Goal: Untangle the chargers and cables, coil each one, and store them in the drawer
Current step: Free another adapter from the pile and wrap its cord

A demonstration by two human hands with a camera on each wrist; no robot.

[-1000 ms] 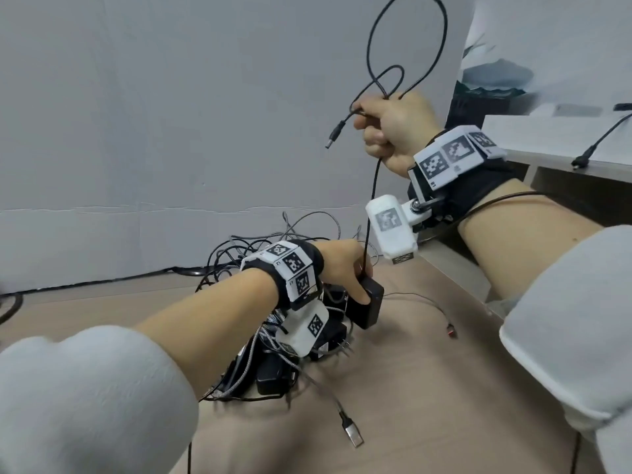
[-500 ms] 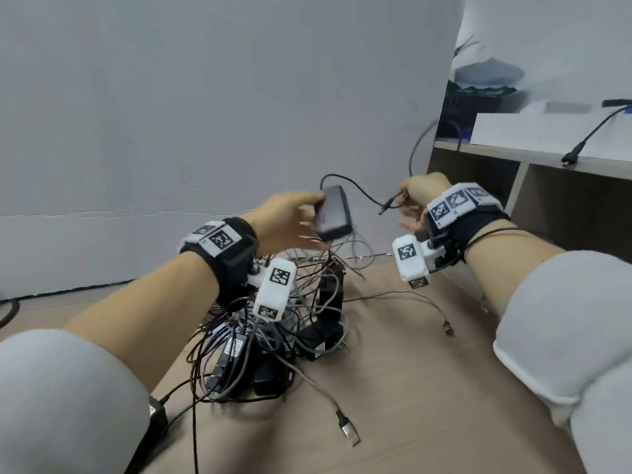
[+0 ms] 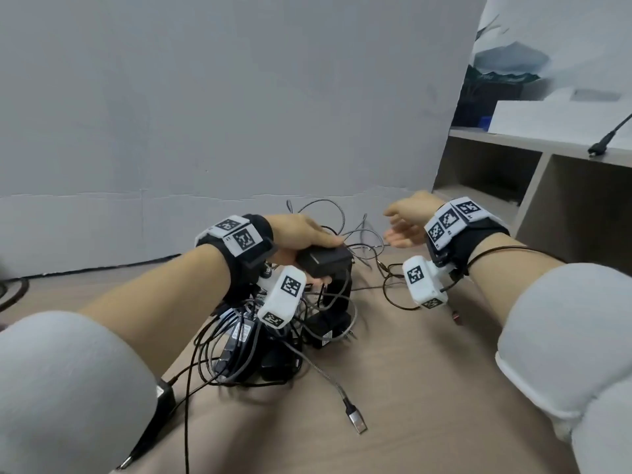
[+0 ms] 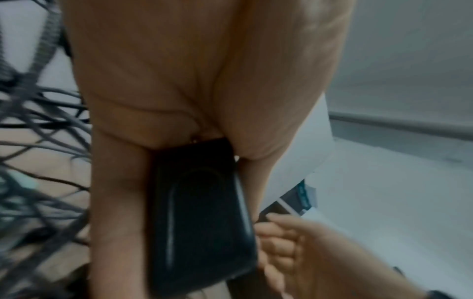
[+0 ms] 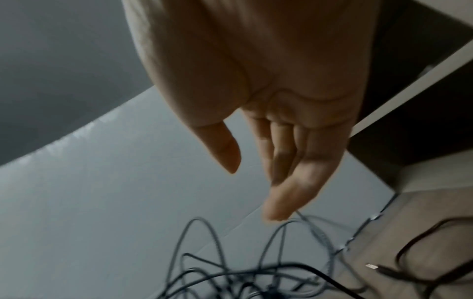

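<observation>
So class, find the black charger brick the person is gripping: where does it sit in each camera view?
Head: centre, black charger brick in the left hand.
Left wrist: lower centre, between the fingers.
Right wrist: not in it.
Shared landmark: the tangled cables.

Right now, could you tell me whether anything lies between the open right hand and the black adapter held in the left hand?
Nothing solid: only thin cable loops cross the gap between the right hand and the black adapter that the left hand grips.
</observation>
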